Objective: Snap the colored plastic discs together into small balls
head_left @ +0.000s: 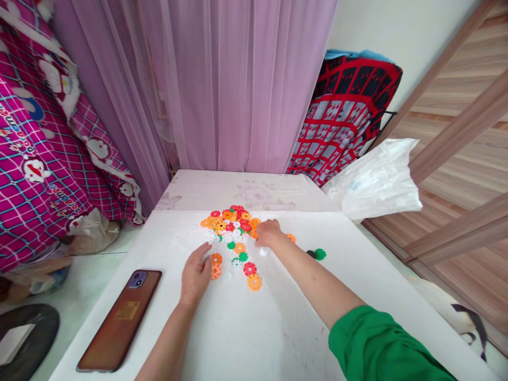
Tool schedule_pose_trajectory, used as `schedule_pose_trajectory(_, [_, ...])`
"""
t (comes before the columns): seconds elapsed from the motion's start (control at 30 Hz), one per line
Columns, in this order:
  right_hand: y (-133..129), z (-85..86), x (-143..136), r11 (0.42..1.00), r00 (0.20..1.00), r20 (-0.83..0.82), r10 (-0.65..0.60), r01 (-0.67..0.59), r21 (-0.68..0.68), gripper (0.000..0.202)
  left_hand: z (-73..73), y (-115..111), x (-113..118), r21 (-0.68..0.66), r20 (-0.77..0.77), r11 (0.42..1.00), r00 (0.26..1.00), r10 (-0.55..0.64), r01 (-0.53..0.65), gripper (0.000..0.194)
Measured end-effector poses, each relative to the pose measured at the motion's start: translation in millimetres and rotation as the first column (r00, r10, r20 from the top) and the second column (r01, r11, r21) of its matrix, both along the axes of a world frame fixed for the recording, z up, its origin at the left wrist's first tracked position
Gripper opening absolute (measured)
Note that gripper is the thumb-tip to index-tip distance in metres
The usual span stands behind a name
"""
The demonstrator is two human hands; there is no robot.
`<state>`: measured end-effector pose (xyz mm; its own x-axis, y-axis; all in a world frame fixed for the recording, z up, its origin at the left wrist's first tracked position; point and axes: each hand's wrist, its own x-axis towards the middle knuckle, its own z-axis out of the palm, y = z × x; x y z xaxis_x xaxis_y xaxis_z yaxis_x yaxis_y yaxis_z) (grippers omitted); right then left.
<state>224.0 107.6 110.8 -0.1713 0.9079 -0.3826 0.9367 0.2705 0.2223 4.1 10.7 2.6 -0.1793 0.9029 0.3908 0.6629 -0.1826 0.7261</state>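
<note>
A pile of flower-shaped plastic discs (229, 225) in orange, red, white and green lies on the white-covered table (238, 328). My left hand (196, 272) rests beside two orange discs (216, 267), fingers stretched and thumb apart, holding nothing. At the right side of the pile, my right hand (269, 233) is bent down with its fingers curled together. Its fingertips are mostly hidden, so I cannot see what they hold. A white disc (264, 251) shows just below it. Nearer to me lie a red disc (250, 269) and an orange disc (254, 282).
A brown phone (121, 320) lies at the table's left side. Right of my right hand are a green disc (319, 254) and a black disc (311, 254). A white plastic bag (377, 180) hangs at the right edge. Purple curtains (246, 84) stand behind the table.
</note>
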Motion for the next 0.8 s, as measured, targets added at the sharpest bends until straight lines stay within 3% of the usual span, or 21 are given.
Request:
schedule_pose_trajectory(0.3, [2,-3.7,3,0.997,0.999,-0.035,0.001,-0.003,-0.071,0.038,-1.9,0,0,-0.015,0.014,1.0,1.0,-0.009,0.009,0.035])
schedule_pose_trajectory(0.47, [1,6.7,13,0.997,0.994,-0.112,0.002,-0.011,-0.074,0.031,0.2,0,1,-0.034,0.015,0.999,1.0,0.0,0.001,0.036])
schedule_pose_trajectory(0.67, [1,34.8,54,0.999,0.98,-0.19,-0.051,0.048,-0.023,0.033,2.4,0,1,-0.042,0.0,0.999,1.0,-0.001,0.001,0.037])
schedule_pose_trajectory(0.8, [-19,40.7,93,0.994,0.984,-0.161,-0.07,0.082,0.066,0.034,1.1,1,0,-0.027,-0.001,1.0,1.0,-0.004,0.004,0.037])
